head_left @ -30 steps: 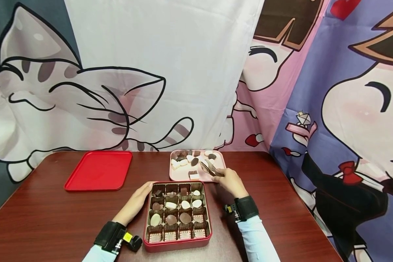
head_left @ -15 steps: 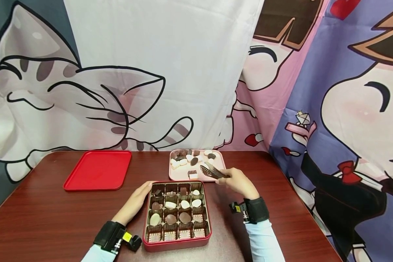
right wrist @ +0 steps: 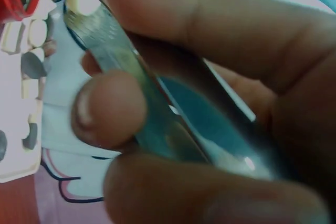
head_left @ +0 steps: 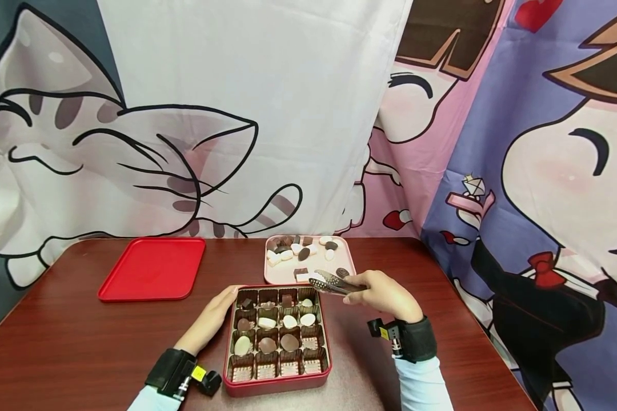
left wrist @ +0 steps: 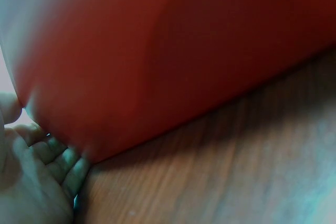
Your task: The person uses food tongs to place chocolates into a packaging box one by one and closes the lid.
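Note:
In the head view a red box point(head_left: 277, 388) holds chocolates in a divided gold insert. My left hand point(head_left: 213, 319) holds the box at its far left corner, and the left wrist view shows the fingers point(left wrist: 65, 163) bent round that corner. My right hand point(head_left: 385, 294) grips metal tongs point(head_left: 334, 283) with perforated tips. A pale piece of chocolate point(right wrist: 86, 1) shows between the tips in the right wrist view. The tong tips are over the far right corner of the box, overlapping the near edge of the pink tray point(head_left: 275, 277).
Several dark and white chocolates point(head_left: 288, 248) lie on the pink tray behind the box. A red tray point(head_left: 154, 268) sits at the back left of the brown table point(head_left: 82, 342). Printed cloth point(head_left: 288, 85) hangs behind the table.
My right hand has drawn the tongs back from over the pink tray toward the box's far right corner, carrying the pale piece. My left hand stays at the box corner.

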Tool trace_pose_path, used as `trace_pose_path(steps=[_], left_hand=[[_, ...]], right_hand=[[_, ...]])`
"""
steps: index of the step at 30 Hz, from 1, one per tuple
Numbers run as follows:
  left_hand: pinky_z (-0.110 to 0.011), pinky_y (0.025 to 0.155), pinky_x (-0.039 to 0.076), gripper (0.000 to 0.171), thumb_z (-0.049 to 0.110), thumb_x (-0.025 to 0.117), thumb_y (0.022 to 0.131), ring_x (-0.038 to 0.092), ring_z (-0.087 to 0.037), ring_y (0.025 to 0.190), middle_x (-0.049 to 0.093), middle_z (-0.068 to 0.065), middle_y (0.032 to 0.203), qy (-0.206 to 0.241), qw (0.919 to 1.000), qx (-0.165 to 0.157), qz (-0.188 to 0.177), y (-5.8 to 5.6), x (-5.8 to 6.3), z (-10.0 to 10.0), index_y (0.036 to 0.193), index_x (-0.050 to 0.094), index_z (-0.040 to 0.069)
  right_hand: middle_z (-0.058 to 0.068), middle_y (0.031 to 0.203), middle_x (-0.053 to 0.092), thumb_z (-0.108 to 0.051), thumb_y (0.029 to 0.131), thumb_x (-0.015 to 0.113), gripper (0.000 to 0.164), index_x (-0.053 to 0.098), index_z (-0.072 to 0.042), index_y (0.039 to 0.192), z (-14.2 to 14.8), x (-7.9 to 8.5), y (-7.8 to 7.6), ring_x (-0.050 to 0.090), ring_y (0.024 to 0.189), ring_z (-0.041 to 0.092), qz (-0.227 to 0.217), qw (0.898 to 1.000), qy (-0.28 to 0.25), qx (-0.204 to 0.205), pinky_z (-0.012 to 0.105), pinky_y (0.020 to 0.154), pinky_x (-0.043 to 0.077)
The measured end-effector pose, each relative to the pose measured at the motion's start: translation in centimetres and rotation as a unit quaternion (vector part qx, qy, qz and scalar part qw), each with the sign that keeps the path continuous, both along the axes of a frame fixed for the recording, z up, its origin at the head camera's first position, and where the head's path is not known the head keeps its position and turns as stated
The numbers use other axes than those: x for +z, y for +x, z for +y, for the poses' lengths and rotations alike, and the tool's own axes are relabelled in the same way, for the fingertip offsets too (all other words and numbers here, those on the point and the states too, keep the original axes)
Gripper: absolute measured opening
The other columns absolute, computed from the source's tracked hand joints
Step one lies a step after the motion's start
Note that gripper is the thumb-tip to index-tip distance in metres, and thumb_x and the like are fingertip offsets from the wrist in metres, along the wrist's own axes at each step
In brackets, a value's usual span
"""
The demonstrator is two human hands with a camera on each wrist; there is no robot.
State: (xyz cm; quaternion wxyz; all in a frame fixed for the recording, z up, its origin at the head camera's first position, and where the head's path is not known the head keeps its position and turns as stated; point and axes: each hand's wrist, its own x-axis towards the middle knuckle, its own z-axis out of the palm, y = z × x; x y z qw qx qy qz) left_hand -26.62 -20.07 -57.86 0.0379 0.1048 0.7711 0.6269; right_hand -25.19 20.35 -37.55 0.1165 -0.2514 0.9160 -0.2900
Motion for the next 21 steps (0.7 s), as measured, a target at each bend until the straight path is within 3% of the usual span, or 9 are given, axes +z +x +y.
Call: trace_pose_path(steps=[4,11,16,21], left_hand=[[-0.024,0.112,0.042,0.061,0.051,0.04,0.12,0.054,-0.028,0.141,0.063,-0.014,0.15,-0.014,0.9999,0.003,0.006,0.1,0.2,0.1,0.155,0.058,0.006],[-0.02,0.112,0.039,0.062,0.051,0.041,0.12,0.052,-0.019,0.141,0.062,-0.014,0.151,-0.01,0.9999,0.006,0.005,0.3,0.4,0.0,0.156,0.058,0.004],[-0.023,0.114,0.039,0.064,0.052,0.039,0.12,0.051,-0.017,0.142,0.062,-0.015,0.151,-0.025,0.9994,0.006,0.022,0.7,0.7,0.2,0.156,0.057,0.002],[-0.021,0.115,0.036,0.063,0.05,0.039,0.12,0.047,-0.023,0.147,0.059,-0.015,0.155,-0.032,0.9994,0.009,0.012,0.6,0.7,0.3,0.158,0.055,0.003]], right_hand=[[-0.006,0.083,0.063,-0.013,0.095,0.083,0.034,0.08,0.002,0.126,0.2,0.7,0.9,0.052,0.073,0.01,-0.037,0.999,0.002,0.015,0.028,0.068,0.042],[-0.005,0.066,0.05,-0.014,0.095,0.085,0.048,0.075,-0.002,0.14,0.2,1.5,2.1,0.042,0.054,0.011,-0.144,0.989,0.006,-0.027,0.025,0.044,0.03],[-0.004,0.064,0.045,-0.009,0.092,0.085,0.046,0.077,-0.002,0.137,-0.1,1.3,2.3,0.037,0.054,0.012,-0.168,0.985,0.013,-0.025,0.024,0.045,0.028],[-0.005,0.064,0.046,-0.007,0.09,0.086,0.043,0.079,-0.003,0.132,-0.7,1.1,2.6,0.036,0.053,0.011,-0.178,0.984,0.024,-0.013,0.023,0.045,0.029]])
